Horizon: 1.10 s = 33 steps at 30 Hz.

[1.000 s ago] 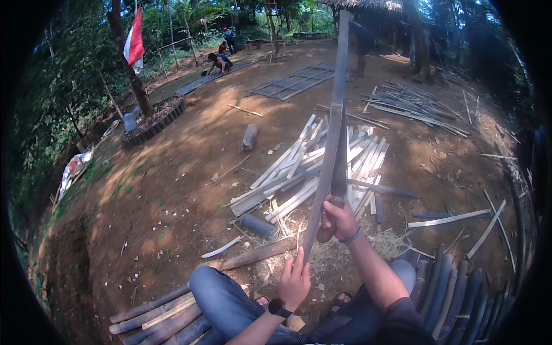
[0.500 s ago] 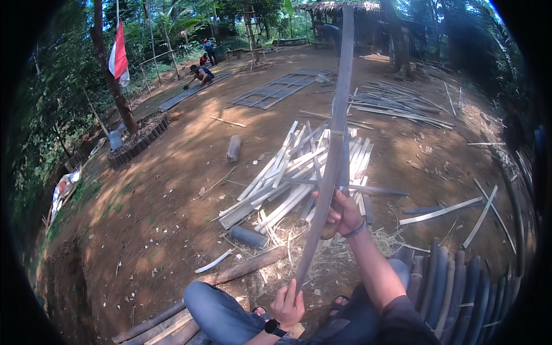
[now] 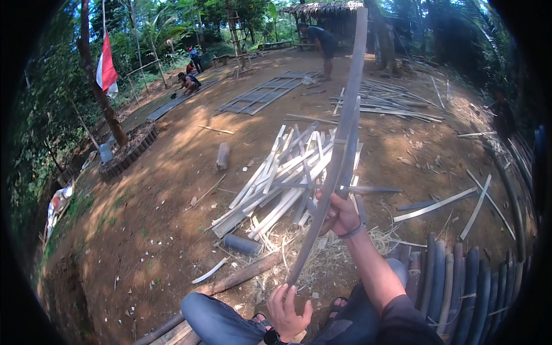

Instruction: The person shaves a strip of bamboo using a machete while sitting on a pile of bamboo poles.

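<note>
A long bamboo strip (image 3: 313, 241), dark and flat, slants from my knees up past the far hut. My right hand (image 3: 340, 214) is closed at mid-length, around what looks like a machete's handle. The machete's dark blade (image 3: 348, 161) rises just behind the strip, which partly hides it. The strip lies against the fingers of that hand; how far they grip it I cannot tell. At the strip's lower end is my left hand (image 3: 289, 310), its fingers spread and close to the end. Whether they touch it is unclear.
Pale split bamboo (image 3: 276, 195) lies heaped ahead, shavings (image 3: 339, 261) nearer. Bamboo poles (image 3: 443, 282) line the right; a short dark bamboo piece (image 3: 241, 245) lies left. Farther off are a lattice panel (image 3: 265, 95), another strip pile (image 3: 391, 100) and a bending person (image 3: 322, 43).
My left hand has loosened from the strip's lower end and spread its fingers. The strip's upper end has tipped slightly right. The view has shifted, and the far person shows more fully.
</note>
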Motion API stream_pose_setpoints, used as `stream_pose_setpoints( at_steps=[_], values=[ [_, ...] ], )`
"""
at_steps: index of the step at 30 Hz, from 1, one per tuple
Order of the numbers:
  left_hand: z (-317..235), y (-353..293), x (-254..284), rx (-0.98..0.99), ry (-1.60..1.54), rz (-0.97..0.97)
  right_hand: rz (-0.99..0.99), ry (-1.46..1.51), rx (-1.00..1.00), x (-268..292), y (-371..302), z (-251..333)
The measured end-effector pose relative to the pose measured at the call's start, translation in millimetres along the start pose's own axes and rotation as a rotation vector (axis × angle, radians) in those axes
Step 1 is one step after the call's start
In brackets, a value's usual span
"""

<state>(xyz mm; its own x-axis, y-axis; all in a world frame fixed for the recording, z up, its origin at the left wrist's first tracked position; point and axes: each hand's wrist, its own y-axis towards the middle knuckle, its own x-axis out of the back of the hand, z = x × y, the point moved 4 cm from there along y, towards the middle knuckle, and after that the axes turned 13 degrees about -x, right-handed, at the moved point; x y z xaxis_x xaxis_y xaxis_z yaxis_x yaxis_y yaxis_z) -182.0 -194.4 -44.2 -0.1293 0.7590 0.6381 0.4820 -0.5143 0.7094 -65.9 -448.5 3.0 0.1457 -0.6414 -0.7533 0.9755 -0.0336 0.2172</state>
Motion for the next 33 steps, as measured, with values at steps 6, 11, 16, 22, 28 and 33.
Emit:
stream_pose_setpoints(
  at_steps=[6,11,16,22,28,33],
  values=[
    [6,-37,-62,0.598,-1.036,0.19,-0.049,0.015,0.028,-8,5,-7],
    [46,11,-60,0.731,-1.226,-0.605,-0.194,0.066,0.052,-16,12,-41],
    [81,70,-21,0.525,-1.019,-1.053,-0.341,0.199,-0.114,-12,19,-88],
    [133,107,47,0.338,-1.192,-1.42,-0.578,0.284,-0.512,-21,5,-170],
    [172,102,133,0.462,-0.965,-1.387,-0.409,-0.204,-1.183,11,-97,-227],
    [180,51,167,0.438,-0.846,-1.348,-0.488,-0.133,-1.288,18,-165,-224]
  ],
)
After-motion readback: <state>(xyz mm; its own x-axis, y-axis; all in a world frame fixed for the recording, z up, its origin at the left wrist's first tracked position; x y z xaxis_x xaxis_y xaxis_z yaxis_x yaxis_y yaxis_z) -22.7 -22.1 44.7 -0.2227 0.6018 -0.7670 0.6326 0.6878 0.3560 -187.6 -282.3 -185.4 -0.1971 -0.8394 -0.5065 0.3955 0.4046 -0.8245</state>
